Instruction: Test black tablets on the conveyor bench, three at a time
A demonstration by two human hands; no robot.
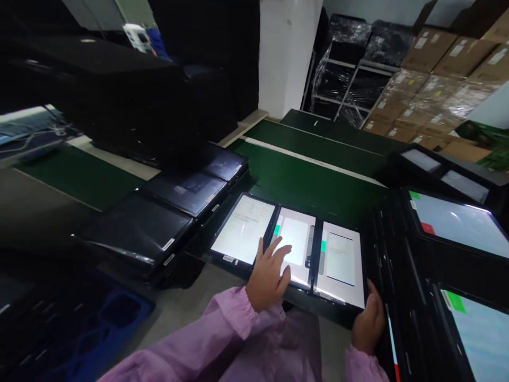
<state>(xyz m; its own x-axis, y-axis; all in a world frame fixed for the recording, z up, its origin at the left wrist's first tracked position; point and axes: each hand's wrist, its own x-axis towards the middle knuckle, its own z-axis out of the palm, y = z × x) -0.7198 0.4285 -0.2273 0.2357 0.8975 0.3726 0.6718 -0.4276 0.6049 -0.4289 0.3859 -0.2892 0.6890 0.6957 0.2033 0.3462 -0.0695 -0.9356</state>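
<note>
Three lit tablets lie side by side in front of me: a left tablet (243,228), a middle tablet (296,239) and a right tablet (341,260). Over the lower left of the middle one is my left hand (268,273), fingers spread, with fingertips at or just above its screen. My right hand (369,321) grips the lower right edge of the right tablet; part of its fingers is hidden. White windows and green blocks show on the middle and right screens, while the left screen shows a pale page of text.
Dark tablets (139,228) are stacked at the left, above a blue tray (119,313). More stacked tablets with lit screens (461,223) stand close on my right. Behind the green table (302,175) are a white pillar (288,53), wrapped racks and cardboard boxes (429,50).
</note>
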